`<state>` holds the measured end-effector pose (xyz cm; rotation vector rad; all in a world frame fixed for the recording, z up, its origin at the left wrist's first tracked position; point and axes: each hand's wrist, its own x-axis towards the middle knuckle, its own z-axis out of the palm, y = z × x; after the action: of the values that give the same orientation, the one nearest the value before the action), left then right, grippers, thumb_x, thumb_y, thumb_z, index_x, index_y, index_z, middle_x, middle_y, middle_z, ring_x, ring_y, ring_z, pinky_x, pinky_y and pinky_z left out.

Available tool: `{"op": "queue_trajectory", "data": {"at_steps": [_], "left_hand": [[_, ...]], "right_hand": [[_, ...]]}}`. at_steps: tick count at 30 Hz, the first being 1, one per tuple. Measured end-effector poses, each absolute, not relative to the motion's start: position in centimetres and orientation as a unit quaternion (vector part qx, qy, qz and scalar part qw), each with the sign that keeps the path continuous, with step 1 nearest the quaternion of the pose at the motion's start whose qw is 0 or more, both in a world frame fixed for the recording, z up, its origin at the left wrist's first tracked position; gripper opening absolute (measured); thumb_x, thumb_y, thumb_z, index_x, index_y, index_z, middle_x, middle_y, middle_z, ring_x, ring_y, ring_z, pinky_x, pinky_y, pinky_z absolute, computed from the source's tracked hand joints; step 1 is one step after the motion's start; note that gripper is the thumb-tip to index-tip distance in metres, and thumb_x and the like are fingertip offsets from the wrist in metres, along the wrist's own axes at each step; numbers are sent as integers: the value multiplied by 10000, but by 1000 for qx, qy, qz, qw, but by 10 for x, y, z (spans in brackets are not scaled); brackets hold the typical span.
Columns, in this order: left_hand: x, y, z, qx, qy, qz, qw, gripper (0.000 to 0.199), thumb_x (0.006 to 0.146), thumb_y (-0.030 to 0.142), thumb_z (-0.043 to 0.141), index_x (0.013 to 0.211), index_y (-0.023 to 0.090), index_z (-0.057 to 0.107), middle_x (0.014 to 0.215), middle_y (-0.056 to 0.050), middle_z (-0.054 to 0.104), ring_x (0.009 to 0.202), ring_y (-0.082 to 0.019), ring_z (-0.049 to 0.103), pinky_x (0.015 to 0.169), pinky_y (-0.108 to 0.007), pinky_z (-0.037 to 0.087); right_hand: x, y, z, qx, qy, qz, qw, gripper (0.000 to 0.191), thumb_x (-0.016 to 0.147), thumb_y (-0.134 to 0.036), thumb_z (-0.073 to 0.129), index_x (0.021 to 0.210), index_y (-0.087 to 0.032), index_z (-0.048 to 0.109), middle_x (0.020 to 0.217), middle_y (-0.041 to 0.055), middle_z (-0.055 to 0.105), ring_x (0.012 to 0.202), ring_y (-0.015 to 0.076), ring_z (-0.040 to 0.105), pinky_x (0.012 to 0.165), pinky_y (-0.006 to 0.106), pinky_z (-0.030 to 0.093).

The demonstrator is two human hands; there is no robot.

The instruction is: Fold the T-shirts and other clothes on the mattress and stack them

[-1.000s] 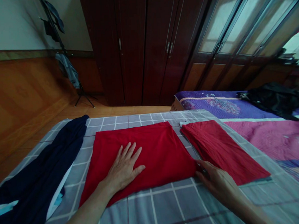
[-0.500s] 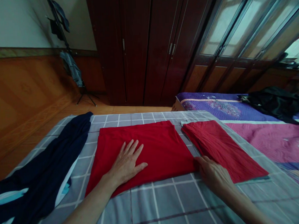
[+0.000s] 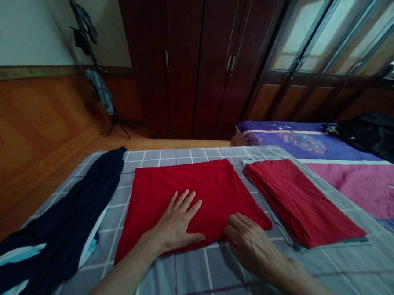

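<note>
A folded red cloth (image 3: pixel 205 186) lies on a grey checked bedspread (image 3: pixel 190 280). My left hand (image 3: pixel 176 221) rests flat on it, fingers spread, holding nothing. At the cloth's near edge, right of the middle, my right hand (image 3: pixel 246 239) has its fingers curled closed on the red fabric. To the right lies a second folded red garment (image 3: pixel 305 203) with grey cloth under it. A dark navy garment (image 3: pixel 65 220) with white and light blue panels stretches along the left side.
Beyond the bedspread stand dark red wardrobe doors (image 3: pixel 186 77). A purple and pink bed cover (image 3: pixel 347 175) is at the right, with a black garment (image 3: pixel 374 133) on it. A thin stand (image 3: pixel 93 56) with hanging clothes is at the back left.
My right hand has moved left along the near edge, from the red cloth's right corner. My left hand has shifted slightly right and nearer. The view has moved a little.
</note>
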<state>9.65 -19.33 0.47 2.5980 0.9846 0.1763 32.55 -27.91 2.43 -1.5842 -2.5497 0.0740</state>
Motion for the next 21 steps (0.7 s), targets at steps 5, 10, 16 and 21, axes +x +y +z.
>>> {"op": "queue_trajectory", "data": {"at_steps": [5,10,16,21], "left_hand": [[99,-194,10,918,351,39,183,945,724,771,463,1467,244,210,1547,-120,89,1417,-315,2,1128,-549,49],[100,-196,7,916,359,55,169,907,749,734,483,1470,266,192,1551,-103,94,1420,-293,17,1136,-527,78],[100,-198,0,919,358,77,147,860,775,676,512,1460,233,237,1548,-113,119,1420,-295,32,1140,-523,96],[101,-198,0,916,368,85,134,838,821,640,462,1469,178,199,1548,-106,115,1422,-276,24,1152,-503,75]], "right_hand": [[329,-275,30,-500,-863,39,62,156,736,-39,514,728,-190,550,768,22,556,715,163,460,625,303,282],[312,-267,45,-505,-859,59,66,132,817,-101,485,772,-181,580,791,30,570,724,154,487,621,291,294],[292,-263,45,-488,-869,76,26,141,821,-141,490,750,-187,603,761,24,601,669,146,521,561,283,311],[291,-241,34,-504,-857,45,94,257,852,-162,458,1049,-149,622,1081,109,622,982,205,559,829,323,430]]}}
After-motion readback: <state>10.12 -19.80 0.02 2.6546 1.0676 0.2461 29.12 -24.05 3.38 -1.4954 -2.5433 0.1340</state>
